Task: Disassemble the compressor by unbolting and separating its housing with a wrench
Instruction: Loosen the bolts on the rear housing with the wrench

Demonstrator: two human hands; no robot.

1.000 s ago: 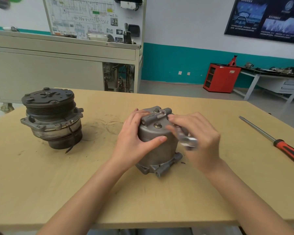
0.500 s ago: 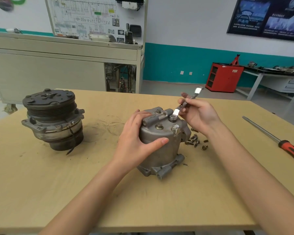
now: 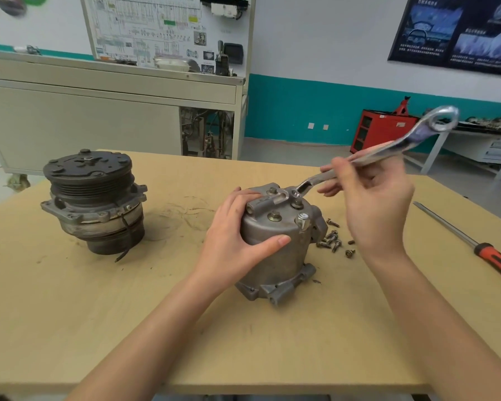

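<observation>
While the left hand (image 3: 232, 241) wrapped around the grey housing (image 3: 275, 256) in the middle of the frame, thumb across its front and fingers over its top, the right hand (image 3: 373, 209) pinched the wrench (image 3: 388, 150) by its middle with fingertips and thumb. The low ring end of the wrench looked set on a bolt (image 3: 297, 199) on top of the housing. The other ring end pointed to the upper right of the frame.

The wrench could slip off the bolt. It stood at a slant and was held lightly, so a hard pull might pop the ring off and chew the bolt's corners. The housing could also slide or tip on the table (image 3: 128, 314), since only one hand held it down. The loose bolts (image 3: 331, 241) just right of it might roll if bumped.

The housing looked like dull cast metal, round like a pot, with bumpy ears at the bottom. The wrench was shiny, flat and bent. At the left of the frame stood the other compressor part (image 3: 93, 201), dark, with ring grooves around it. The table was pale, smooth wood with dark smudges. A screwdriver (image 3: 495, 257) with an orange and black handle lay at the right.
</observation>
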